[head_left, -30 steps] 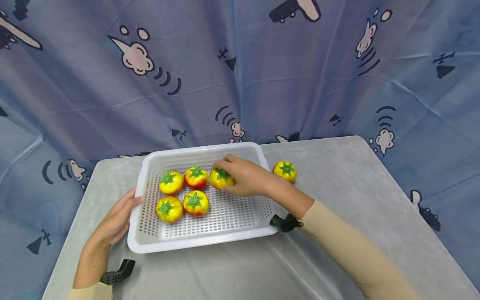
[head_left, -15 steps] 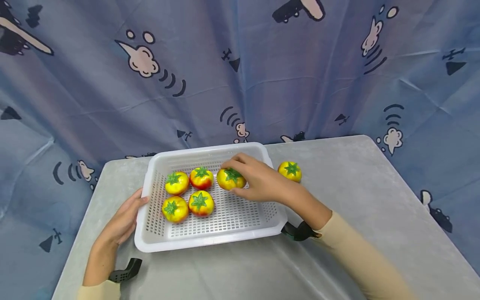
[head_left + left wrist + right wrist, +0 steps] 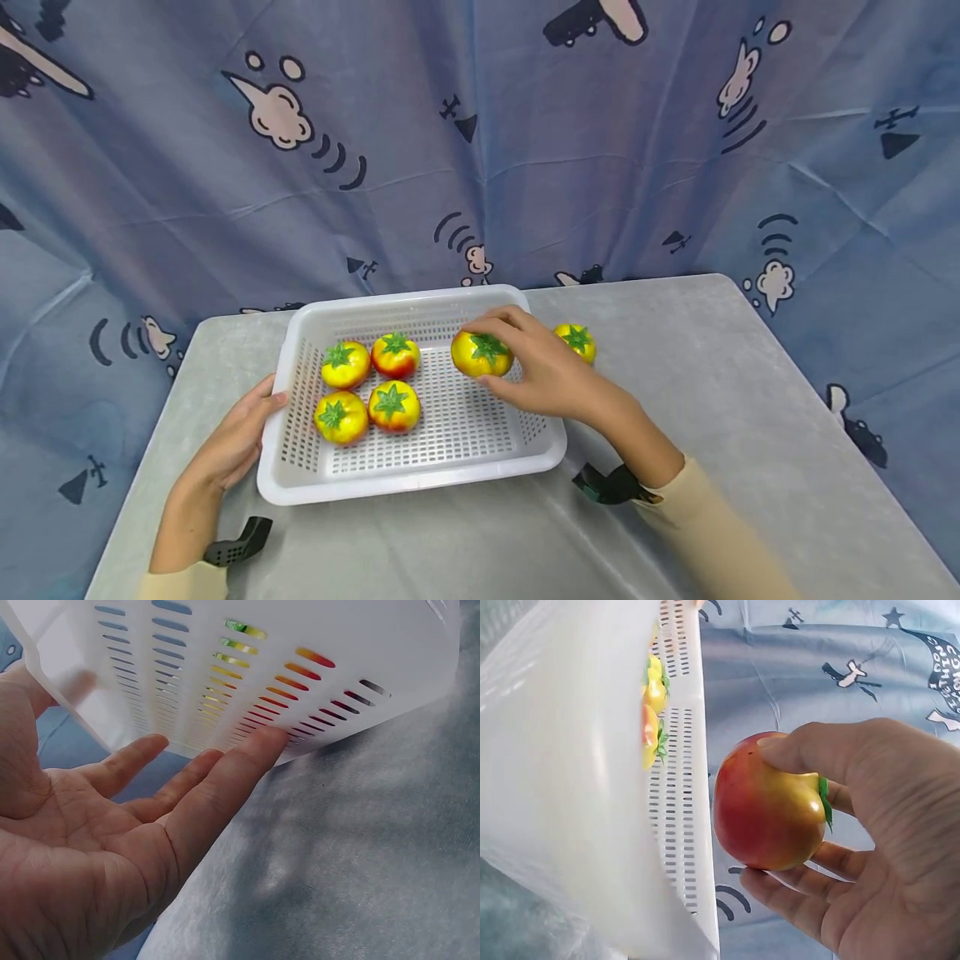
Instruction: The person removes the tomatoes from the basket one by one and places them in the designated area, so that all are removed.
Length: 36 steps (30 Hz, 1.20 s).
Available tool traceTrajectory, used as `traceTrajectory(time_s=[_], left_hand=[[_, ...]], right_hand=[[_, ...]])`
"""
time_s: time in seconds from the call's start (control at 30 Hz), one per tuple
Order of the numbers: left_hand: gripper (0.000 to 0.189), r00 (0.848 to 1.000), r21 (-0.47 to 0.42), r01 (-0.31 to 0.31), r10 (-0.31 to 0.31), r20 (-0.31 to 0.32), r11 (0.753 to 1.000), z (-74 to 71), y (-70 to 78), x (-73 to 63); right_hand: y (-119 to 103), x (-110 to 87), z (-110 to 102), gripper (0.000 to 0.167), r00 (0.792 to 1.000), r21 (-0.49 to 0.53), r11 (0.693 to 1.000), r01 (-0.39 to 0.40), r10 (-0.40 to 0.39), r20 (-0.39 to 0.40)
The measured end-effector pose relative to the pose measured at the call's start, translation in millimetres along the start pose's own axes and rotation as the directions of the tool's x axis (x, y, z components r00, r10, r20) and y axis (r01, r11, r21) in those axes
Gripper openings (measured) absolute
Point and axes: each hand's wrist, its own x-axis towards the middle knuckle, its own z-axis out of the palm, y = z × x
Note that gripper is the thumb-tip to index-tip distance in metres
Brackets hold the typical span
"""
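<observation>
My right hand (image 3: 547, 371) pinches a yellow-red tomato (image 3: 477, 357) by its sides, above the right half of a white plastic basket (image 3: 412, 481). The right wrist view shows the tomato (image 3: 765, 814) between thumb and fingertips, raised past the basket's rim, its green leaves toward the palm. My left hand (image 3: 236, 442) grips the basket's left side, thumb over the rim. In the left wrist view its fingers (image 3: 217, 787) lie along the slotted outer wall. Several more tomatoes (image 3: 393, 407) with green star-shaped leaves sit in the basket's left half.
Another tomato (image 3: 577, 340) lies on the grey table (image 3: 720, 400) just right of the basket, partly behind my right hand. A blue patterned curtain (image 3: 570, 183) hangs behind the table's back edge. Dark straps with camera mounts (image 3: 238, 543) sit on both wrists.
My right hand has lifted the tomato from beside the others in the basket and carried it to the right. The left hand stays on the basket's side.
</observation>
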Motion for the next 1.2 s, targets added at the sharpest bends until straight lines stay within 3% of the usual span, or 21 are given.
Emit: traceTrajectory(time_s=[0.7,1.2], left_hand=[[0.067,1.000,-0.029,0.003,-0.003,0.005,1.000,0.6,-2.8,0.5],[0.068,1.000,-0.024,0.004,-0.004,-0.007,1.000,0.2,-0.8,-0.7]], right_hand=[[19.8,-29.4,-4.0,0.066,0.989,0.057,0.996,-0.074,0.081,-0.124],[37.0,-46.1,-8.7,0.068,0.965,0.101,0.985,-0.137,0.156,-0.213]])
